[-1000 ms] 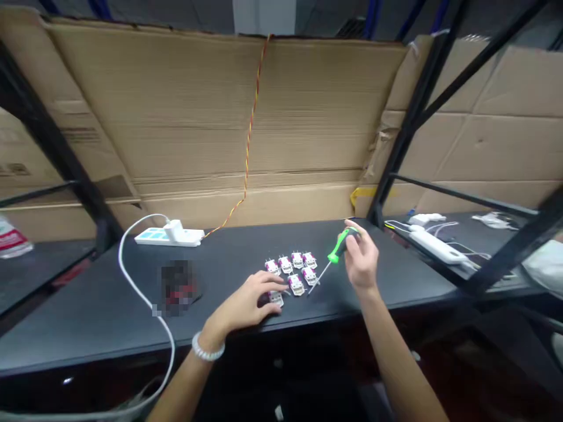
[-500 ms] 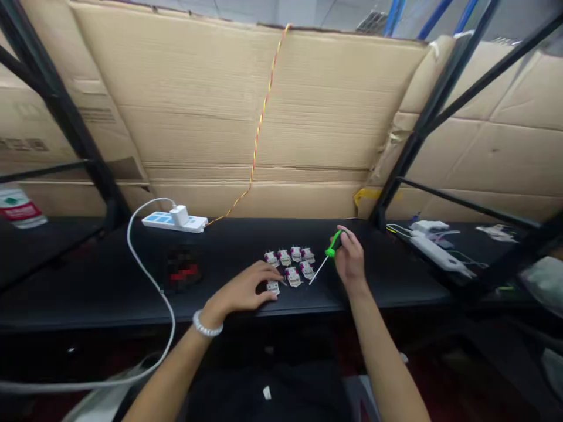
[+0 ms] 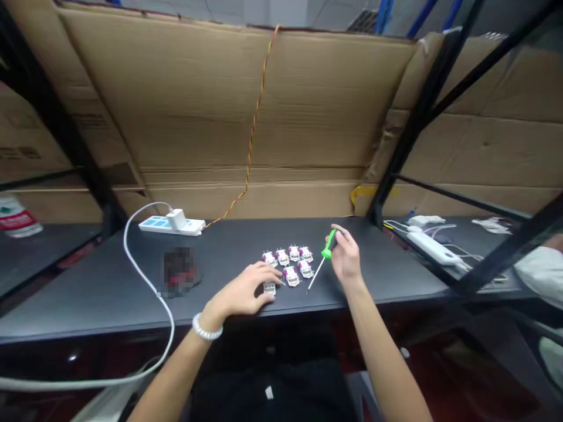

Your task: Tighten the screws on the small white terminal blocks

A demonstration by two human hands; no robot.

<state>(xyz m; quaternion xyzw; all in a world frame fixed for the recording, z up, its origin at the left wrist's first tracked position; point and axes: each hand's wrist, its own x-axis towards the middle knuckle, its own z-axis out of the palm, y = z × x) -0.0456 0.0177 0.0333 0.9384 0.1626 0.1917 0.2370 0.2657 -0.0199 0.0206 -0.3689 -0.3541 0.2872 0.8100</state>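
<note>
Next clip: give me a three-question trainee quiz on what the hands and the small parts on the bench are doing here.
1. True or false: the right hand holds a green-handled screwdriver.
2. What does the left hand touch?
A. the power strip
B. a small white-and-magenta part at the near edge of the group
C. the twisted wire
3. Fill in: the small parts lie on the black ____.

Key
1. True; its tip points down toward the parts.
2. B
3. bench
</note>
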